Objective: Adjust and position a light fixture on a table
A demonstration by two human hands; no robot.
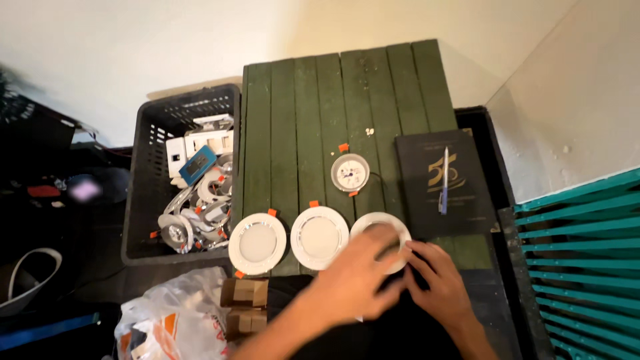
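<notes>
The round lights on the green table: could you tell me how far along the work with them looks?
Two white downlights already lie face up in a row on the green slatted table. Both the left hand and right hand are on a third light. One upturned light lies apart, and more fill the black crate.

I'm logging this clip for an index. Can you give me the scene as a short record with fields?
surface: green slatted table
left hand: on the rightmost round light
right hand: at that light's right edge
row: two more round lights to its left
behind row: one light lying face down
right of table: dark book with a pen on it
left of table: black crate of fittings
</notes>
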